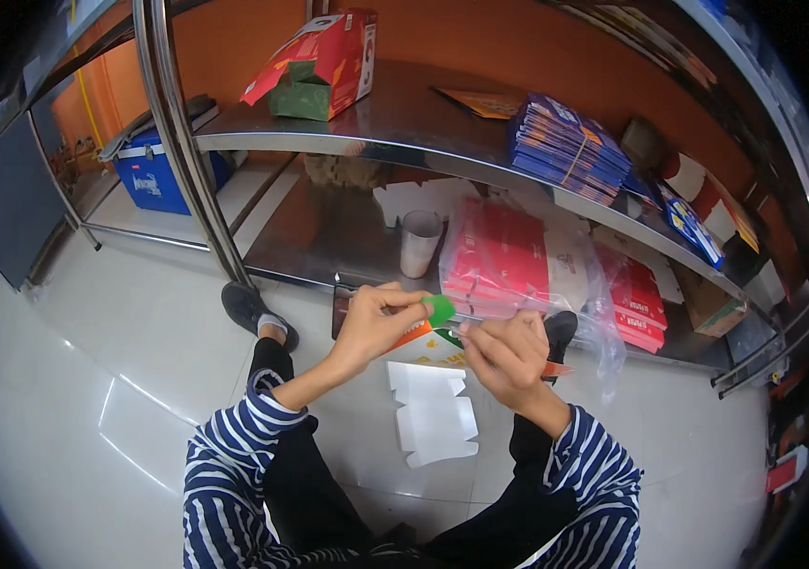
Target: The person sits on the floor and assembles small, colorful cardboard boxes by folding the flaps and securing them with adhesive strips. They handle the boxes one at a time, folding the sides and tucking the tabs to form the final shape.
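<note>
My left hand (376, 324) pinches a small bright green rounded piece (439, 309) between thumb and fingertips; its exact kind is unclear. Just right of it, my right hand (510, 353) is closed, thumb against the curled fingers. Whatever lies in that pinch is too small to make out. Below both hands is a printed orange, white and green card sheet (428, 349), partly covered by them. On the floor between my legs lies a flat white carton blank (435, 417) with cut flaps.
Ahead stands a metal shelf rack (404, 142). Its lower shelf holds a cup (419, 242) and red flat cartons (499, 251) in clear plastic. Above are a red and green box (324, 71) and banded blue packs (570, 147). A blue cooler (153, 175) stands left.
</note>
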The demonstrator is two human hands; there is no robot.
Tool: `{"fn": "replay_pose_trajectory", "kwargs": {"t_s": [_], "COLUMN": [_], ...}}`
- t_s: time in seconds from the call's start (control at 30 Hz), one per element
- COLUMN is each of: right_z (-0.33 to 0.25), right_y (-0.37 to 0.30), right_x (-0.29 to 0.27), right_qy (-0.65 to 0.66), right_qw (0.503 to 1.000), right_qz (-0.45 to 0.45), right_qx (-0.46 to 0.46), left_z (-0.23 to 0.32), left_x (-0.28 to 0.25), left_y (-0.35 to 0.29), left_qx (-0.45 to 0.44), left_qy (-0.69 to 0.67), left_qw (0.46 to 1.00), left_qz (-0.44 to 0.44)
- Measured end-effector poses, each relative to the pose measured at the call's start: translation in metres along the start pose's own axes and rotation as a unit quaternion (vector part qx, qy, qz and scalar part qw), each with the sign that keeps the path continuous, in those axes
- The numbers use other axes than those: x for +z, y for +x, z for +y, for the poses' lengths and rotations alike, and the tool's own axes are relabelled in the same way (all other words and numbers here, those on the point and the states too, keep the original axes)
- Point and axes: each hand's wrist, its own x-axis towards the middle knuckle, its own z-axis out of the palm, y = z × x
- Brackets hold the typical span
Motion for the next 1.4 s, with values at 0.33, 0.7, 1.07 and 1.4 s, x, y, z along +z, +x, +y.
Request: {"fn": "replay_pose_trajectory", "kwargs": {"t_s": [0.33, 0.7, 1.07, 1.4], "right_z": [-0.002, -0.001, 0.000, -0.005], "right_y": [-0.004, -0.004, -0.013, -0.006], "right_x": [0.005, 0.000, 0.009, 0.012], "right_qy": [0.015, 0.024, 0.149, 0.081], "right_qw": [0.999, 0.996, 0.946, 0.975], "right_qz": [-0.034, -0.080, -0.187, -0.156], "right_qx": [0.013, 0.012, 0.221, 0.135], "left_z": [0.002, 0.005, -0.007, -0.003], "left_x": [-0.006, -0.011, -0.004, 0.000], "left_y": [-0.002, -0.008, -0.007, -0.008], "left_qx": [0.122, 0.195, 0.234, 0.198], "left_qy": [0.069, 0.141, 0.243, 0.239], "left_qw": [0.981, 0.955, 0.927, 0.941], "left_qz": [-0.135, -0.173, -0.165, -0.137]}}
